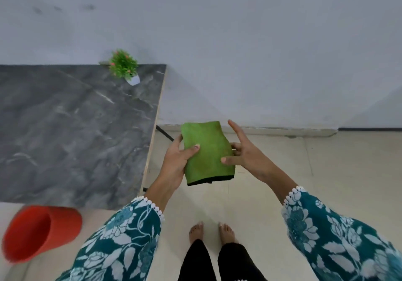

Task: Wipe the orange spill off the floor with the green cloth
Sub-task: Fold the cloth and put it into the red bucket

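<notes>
Around you: a dark grey marble-patterned table [71, 128] fills the left side, its pale edge running down just left of your left hand [176, 161]. A thin black leg or brace [164, 133] shows under its far corner, just beside the cloth's upper left.
Plant: a small green plant with pink flowers in a white pot [125, 67] stands near the table's far right corner, against the wall.
In the way: nothing lies between your hands and the floor below; your bare feet [212, 231] stand directly under the cloth.
Floor: pale beige tiles [337, 172] with thin joints, meeting a light skirting strip at the wall's foot.
Wall: plain grey-white [239, 41], a few faint dark smudges at upper left.
Spill: no orange spill shows on the visible floor.
Bucket: a red-orange bucket [41, 233] stands at lower left by the table's near edge, blurred; you cannot tell what it holds.
Green cloth: the folded green cloth [207, 152], black-trimmed on its lower edge, is held in the air between both hands, above the floor and right of the table.
Left hand: grasping the cloth's left edge, thumb on top.
Right hand: your right hand [245, 152] pinches the cloth's right edge with the thumb on top; the index finger is raised clear.
Sleeves: teal floral with white trim [130, 237].
</notes>
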